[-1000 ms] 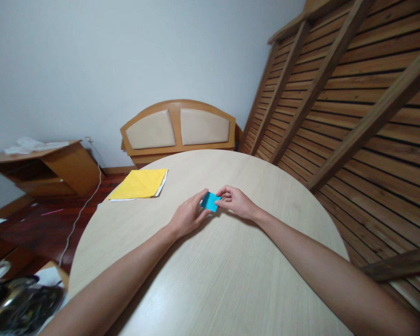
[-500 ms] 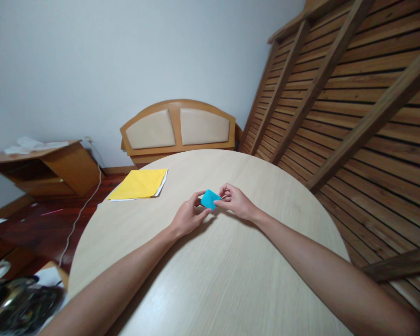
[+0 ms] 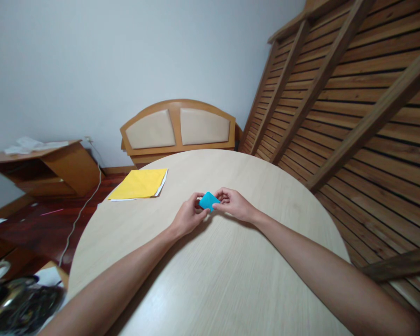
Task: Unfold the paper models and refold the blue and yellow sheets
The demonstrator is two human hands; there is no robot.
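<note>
A small piece of folded blue paper (image 3: 208, 201), shaped like a diamond, is held just above the table between my two hands. My left hand (image 3: 189, 215) grips its left side, with the thumb at the near edge and the fingers behind. On the right side, my right hand (image 3: 234, 205) pinches it, thumb on the front face and curled fingers behind. The paper's back is hidden from view. To the left on the round table (image 3: 203, 280) lies a stack of yellow paper (image 3: 140, 183) with white sheets under it.
Behind the table stands a padded wooden headboard (image 3: 178, 123). A slatted wooden frame (image 3: 353, 130) leans along the right. At left are a low cabinet (image 3: 73, 168) with papers on top, a white cable (image 3: 80, 214) on the floor and a pile of cords (image 3: 28, 303).
My right hand has shifted slightly down and left, its fingers closing behind the paper. A pale edge that showed at the paper's right side is out of sight.
</note>
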